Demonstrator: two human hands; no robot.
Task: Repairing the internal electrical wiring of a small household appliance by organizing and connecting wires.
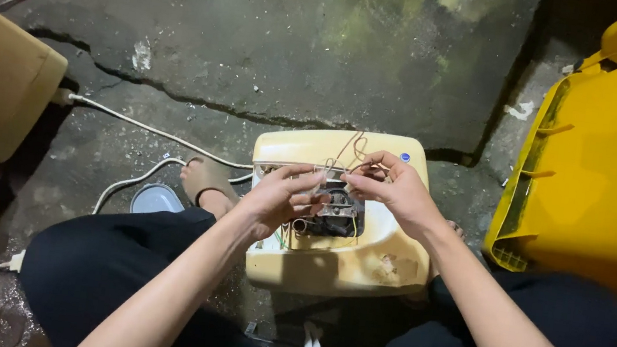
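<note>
cream casing point(337, 259), yellow bin point(607, 171), black trousers point(101, 266)

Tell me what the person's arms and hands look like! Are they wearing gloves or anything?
No gloves. The left hand and right hand are bare, and both forearms are bare too, with no sleeves, watch or rings showing. Only dark trousers appear lower down.

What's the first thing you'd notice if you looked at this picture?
Probably the cream-yellow appliance casing in the middle, opened up, with the left hand and right hand pinching thin wires over the dark parts inside. Next, the big bright yellow bin on the right, and the long crack across the wet concrete floor behind.
</note>
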